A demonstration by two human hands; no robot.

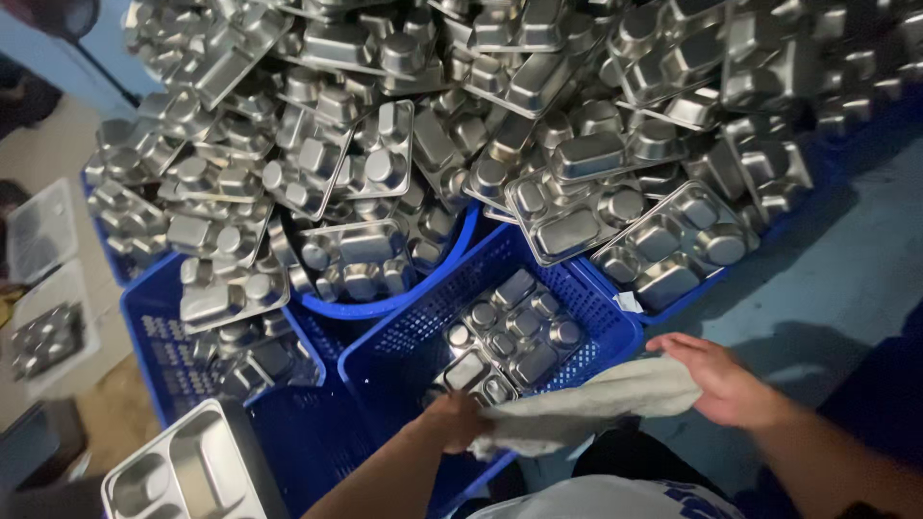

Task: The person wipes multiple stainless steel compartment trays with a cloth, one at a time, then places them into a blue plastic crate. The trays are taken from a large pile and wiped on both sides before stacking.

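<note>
At the bottom of the frame a pale cloth [586, 408] is held stretched between the left hand [454, 420], fingers clenched on one end, and the right hand [716, 378], fingers together on the other, over a blue crate [409, 356] holding few steel trays [510, 336], while a far larger heap of trays [461, 125] is seen piled across the upper frame

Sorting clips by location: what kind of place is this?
Probably a canteen's dishwashing or drying area: a heap of steel compartment trays, blue plastic crates, and both hands holding a cloth.
</note>
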